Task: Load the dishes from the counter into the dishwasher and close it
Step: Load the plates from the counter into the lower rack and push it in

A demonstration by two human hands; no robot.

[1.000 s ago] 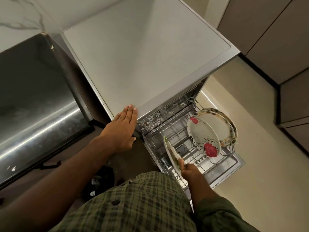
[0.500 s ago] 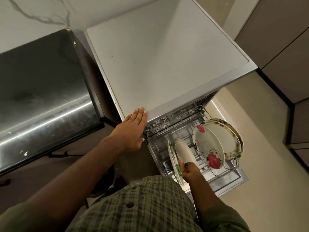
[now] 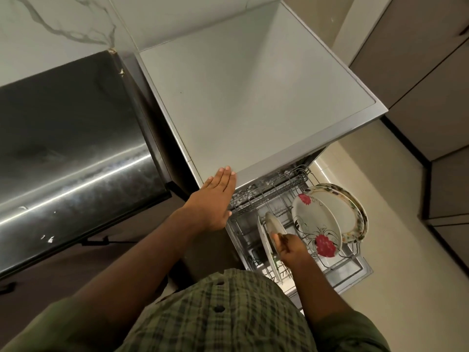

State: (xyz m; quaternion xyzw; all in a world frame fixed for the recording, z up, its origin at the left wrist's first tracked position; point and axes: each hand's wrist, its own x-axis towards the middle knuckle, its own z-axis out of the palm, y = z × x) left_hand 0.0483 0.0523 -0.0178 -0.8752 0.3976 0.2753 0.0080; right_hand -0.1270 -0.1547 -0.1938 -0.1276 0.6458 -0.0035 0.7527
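The left hand (image 3: 214, 199) lies flat with straight fingers together on the front corner of the dishwasher (image 3: 248, 102) top, holding nothing. The right hand (image 3: 289, 247) reaches down into the pulled-out rack (image 3: 266, 196) and pinches the rim of a small plate (image 3: 275, 224), which stands on edge among the wires. Touching or just beside it on the left stands another thin plate (image 3: 266, 247), edge-on; I cannot tell which. To the right, upright in the same rack, a flowered plate (image 3: 314, 224) with red blooms leans in front of a large oval platter (image 3: 352, 212) with a patterned border. The open door (image 3: 355, 273) lies below the rack, above the pale floor (image 3: 396, 250). A checked green shirt (image 3: 218, 313) hides the near end of the rack. Left of the machine is a dark steel surface (image 3: 68, 138), with a marble wall (image 3: 55, 24) behind. Half a second ago the small plate sat lower and closer to the thin one; the left hand has stayed put
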